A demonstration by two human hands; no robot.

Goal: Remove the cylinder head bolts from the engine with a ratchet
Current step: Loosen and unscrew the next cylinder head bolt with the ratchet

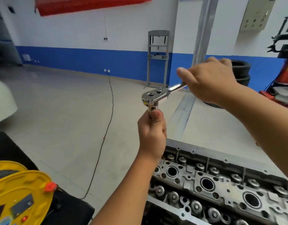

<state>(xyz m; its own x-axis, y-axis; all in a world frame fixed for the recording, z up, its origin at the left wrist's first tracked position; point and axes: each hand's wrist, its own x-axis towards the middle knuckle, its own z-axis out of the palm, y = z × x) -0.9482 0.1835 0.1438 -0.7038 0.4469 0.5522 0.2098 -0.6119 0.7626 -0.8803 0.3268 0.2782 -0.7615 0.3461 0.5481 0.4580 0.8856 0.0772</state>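
Ratchet: You held the chrome ratchet (157, 95) in the air, well above the cylinder head (221, 184), with its round head to the left and its handle running up to the right.
Right hand: Your right hand (211, 80) was clenched round the handle, which hid most of it; only the short stretch next to the ratchet's head showed.
Left hand: Your left hand (152, 132) gripped a piece (151, 108) hanging under the ratchet's head, thumb pressed up against it.
Hidden piece: Your fingers covered nearly all of that piece, so I could not tell whether it was a socket, an extension or a bolt; only a short chrome bit with yellow marks showed.
Cylinder head: It lay at the lower right, cut off by the bottom and right edges, and your left forearm crossed its near-left corner.
Bores: 3 large round wells showed along the middle of the cylinder head, each dark inside, so what they held could not be made out.
Bolts: I could not tell which of the small round parts around the wells were head bolts.
Cable reel: A yellow cable reel (21, 195) sat at the lower left, cut off by the frame.
Cord: A black cord (107, 124) ran across the floor (59, 103) toward the blue-and-white wall.
Tyres: Stacked tyres (242, 70) stood partly behind your right hand.
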